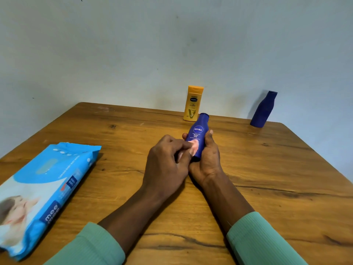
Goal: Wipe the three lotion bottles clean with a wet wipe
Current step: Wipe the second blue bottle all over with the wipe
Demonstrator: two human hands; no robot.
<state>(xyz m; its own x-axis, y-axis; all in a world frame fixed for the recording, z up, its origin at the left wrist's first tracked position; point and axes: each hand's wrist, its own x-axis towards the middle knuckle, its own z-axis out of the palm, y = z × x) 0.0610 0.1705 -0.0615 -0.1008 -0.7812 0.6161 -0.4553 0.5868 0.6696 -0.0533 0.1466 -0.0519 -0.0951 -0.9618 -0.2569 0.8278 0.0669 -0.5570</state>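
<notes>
My right hand (207, 159) grips a small blue Nivea bottle (198, 131) from behind and below, holding it tilted above the table, cap pointing away. My left hand (166, 165) has its fingers curled and presses a small pale wet wipe (193, 147) against the lower front of that bottle. A yellow Vaseline bottle (193, 103) stands upright at the table's far edge, just behind the held bottle. A taller dark blue bottle (264, 109) stands at the far right corner, its label facing away.
A blue pack of baby wet wipes (44, 188) lies flat at the left of the wooden table (277, 178), reaching its near edge. A pale wall rises right behind the table. Both forearms wear green sleeves.
</notes>
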